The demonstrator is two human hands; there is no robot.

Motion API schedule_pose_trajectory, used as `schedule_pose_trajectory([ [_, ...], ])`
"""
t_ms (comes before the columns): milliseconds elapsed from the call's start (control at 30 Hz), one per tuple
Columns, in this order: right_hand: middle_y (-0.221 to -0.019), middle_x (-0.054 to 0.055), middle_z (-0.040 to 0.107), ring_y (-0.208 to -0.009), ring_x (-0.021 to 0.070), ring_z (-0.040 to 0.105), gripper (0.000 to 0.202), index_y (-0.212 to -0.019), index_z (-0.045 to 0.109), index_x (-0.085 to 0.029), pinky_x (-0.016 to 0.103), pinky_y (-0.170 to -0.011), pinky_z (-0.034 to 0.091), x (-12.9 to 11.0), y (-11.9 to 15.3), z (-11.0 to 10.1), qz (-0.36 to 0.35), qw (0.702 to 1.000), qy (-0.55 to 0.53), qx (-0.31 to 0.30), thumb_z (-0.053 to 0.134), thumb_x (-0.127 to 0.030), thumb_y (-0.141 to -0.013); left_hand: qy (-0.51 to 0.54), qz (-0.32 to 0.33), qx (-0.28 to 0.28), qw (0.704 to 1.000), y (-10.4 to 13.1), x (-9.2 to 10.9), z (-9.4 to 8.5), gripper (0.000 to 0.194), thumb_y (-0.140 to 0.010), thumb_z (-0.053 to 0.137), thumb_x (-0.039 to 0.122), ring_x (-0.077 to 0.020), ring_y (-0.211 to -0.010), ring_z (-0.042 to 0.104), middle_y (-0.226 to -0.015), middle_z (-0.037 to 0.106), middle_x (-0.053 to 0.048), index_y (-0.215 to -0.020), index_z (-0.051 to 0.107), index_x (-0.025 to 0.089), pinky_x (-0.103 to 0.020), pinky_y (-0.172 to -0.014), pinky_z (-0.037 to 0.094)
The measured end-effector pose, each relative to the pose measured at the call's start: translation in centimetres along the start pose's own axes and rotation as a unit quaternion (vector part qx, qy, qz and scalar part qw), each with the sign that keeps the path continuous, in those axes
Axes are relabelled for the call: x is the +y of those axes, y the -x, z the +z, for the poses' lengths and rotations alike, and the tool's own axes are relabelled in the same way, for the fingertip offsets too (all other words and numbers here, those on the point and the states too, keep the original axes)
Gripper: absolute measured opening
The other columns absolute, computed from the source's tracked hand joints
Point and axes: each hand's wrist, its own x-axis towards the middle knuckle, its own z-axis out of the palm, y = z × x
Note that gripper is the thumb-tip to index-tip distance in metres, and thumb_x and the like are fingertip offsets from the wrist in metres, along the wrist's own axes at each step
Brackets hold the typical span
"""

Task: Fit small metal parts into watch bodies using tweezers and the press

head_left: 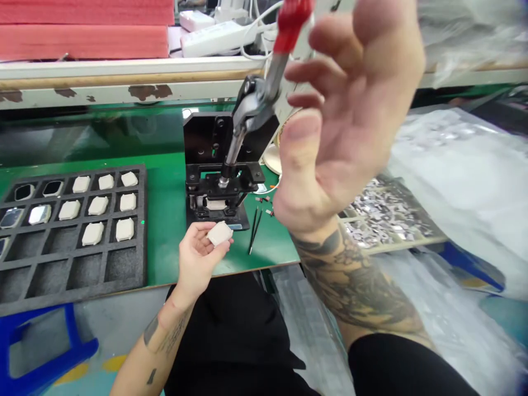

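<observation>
My left hand [198,256] holds a cream, rounded-square watch case [220,234] between thumb and fingers, just in front of a black toggle press [223,184]. A similar cream piece [216,204] sits in the press's lower fixture. The press's lever [277,71] stands raised, with a red handle [293,22] at its top. Close to the camera, my right hand [350,115] is lifted beside that handle, palm showing and fingers loosely bent and apart. Nothing is visible in it; whether a fingertip touches the handle I cannot tell.
A grey foam tray [141,247] at left holds several cream cases and some dark-faced ones in its compartments. Black tweezers [254,231] lie right of the press. A box of small metallic parts [388,214] and plastic sheeting [466,159] are at right. A shelf edge [103,82] crosses behind.
</observation>
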Motion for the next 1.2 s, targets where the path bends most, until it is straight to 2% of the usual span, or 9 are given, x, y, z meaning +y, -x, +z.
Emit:
schedule_pose_trajectory([
  [133,-0.115,0.005,0.078,-0.103,0.0227,0.078,0.036,-0.14,0.074,-0.028,0.04,-0.092,0.067,3.8,6.2,-0.4,-0.132,0.991,-0.017,0.031,0.062,-0.018,-0.108,-0.064,0.016,-0.003,0.998,1.1,1.2,-1.9,0.042,-0.089,0.094,0.035,-0.0259,-0.108,0.08,-0.122,0.08,-0.013,-0.124,0.079,0.017,-0.032,-0.087,0.067],
  [200,-0.108,0.006,0.081,-0.095,0.0249,0.078,0.042,-0.137,0.077,-0.027,0.044,-0.087,0.069,6.3,9.5,-0.3,-0.173,0.983,0.004,-0.056,0.068,-0.011,-0.1,-0.111,0.056,0.013,0.992,1.8,1.7,-3.1,0.037,-0.093,0.091,0.033,-0.0245,-0.107,0.078,-0.125,0.078,-0.012,-0.126,0.083,0.019,-0.031,-0.086,0.066],
  [300,-0.134,0.012,0.078,-0.122,0.0309,0.075,0.049,-0.152,0.067,-0.024,0.053,-0.105,0.067,8.6,12.2,0.4,-0.115,0.966,0.045,-0.227,0.065,-0.013,-0.104,-0.175,0.118,0.03,0.977,2.0,2.1,-4.1,0.032,-0.094,0.089,0.027,-0.0218,-0.107,0.075,-0.121,0.076,-0.01,-0.126,0.085,0.023,-0.029,-0.089,0.066],
  [500,-0.143,0.019,0.072,-0.134,0.036,0.067,0.045,-0.145,0.069,-0.015,0.058,-0.117,0.059,9.6,11.3,4.0,-0.05,0.909,0.132,-0.392,0.051,-0.008,-0.104,-0.234,0.168,0.033,0.957,0.7,2.2,-3.4,0.033,-0.094,0.089,0.026,-0.0225,-0.11,0.073,-0.123,0.074,-0.009,-0.127,0.085,0.024,-0.029,-0.089,0.067],
  [733,-0.137,0.015,0.072,-0.133,0.0297,0.068,0.042,-0.145,0.069,-0.023,0.051,-0.115,0.061,8.4,12.4,2.8,0.049,0.96,0.014,-0.276,0.048,-0.012,-0.111,-0.386,0.186,0.053,0.902,0.6,3.2,-3.4,0.041,-0.103,0.079,0.032,-0.0166,-0.091,0.068,-0.132,0.067,-0.01,-0.144,0.077,0.03,-0.026,-0.072,0.062],
  [900,-0.148,0.012,0.067,-0.138,0.0267,0.067,0.052,-0.159,0.061,-0.029,0.046,-0.118,0.06,7.2,14.4,-1.3,0.094,0.98,-0.018,-0.173,0.053,-0.012,-0.111,-0.583,0.207,0.029,0.785,-2.3,3.1,-1.1,0.034,-0.111,0.065,0.029,-0.0212,-0.088,0.074,-0.14,0.073,-0.01,-0.142,0.078,0.031,-0.031,-0.073,0.057],
  [1067,-0.145,0.012,0.07,-0.137,0.0279,0.069,0.051,-0.157,0.064,-0.029,0.049,-0.114,0.062,7.8,15.6,-3.4,0.117,0.977,0.017,-0.178,0.057,-0.012,-0.109,-0.736,0.114,-0.013,0.667,-5.1,3.1,1.8,0.035,-0.114,0.053,0.024,-0.0247,-0.085,0.079,-0.135,0.075,-0.011,-0.133,0.081,0.032,-0.033,-0.069,0.057],
  [1133,-0.145,0.013,0.071,-0.136,0.0285,0.069,0.051,-0.157,0.064,-0.029,0.051,-0.114,0.063,8.0,15.8,-3.8,0.106,0.977,0.024,-0.185,0.057,-0.011,-0.109,-0.749,0.109,-0.037,0.653,-5.1,3.4,1.9,0.04,-0.113,0.052,0.019,-0.0252,-0.089,0.08,-0.14,0.073,-0.012,-0.14,0.078,0.032,-0.034,-0.073,0.06],
  [1200,-0.144,0.013,0.072,-0.136,0.0291,0.07,0.054,-0.158,0.063,-0.029,0.052,-0.112,0.064,7.8,15.9,-3.9,0.085,0.979,0.023,-0.183,0.057,-0.009,-0.108,-0.715,0.129,-0.048,0.686,-4.3,3.8,1.7,0.04,-0.113,0.053,0.02,-0.0261,-0.096,0.081,-0.149,0.07,-0.013,-0.145,0.074,0.029,-0.035,-0.079,0.062],
])
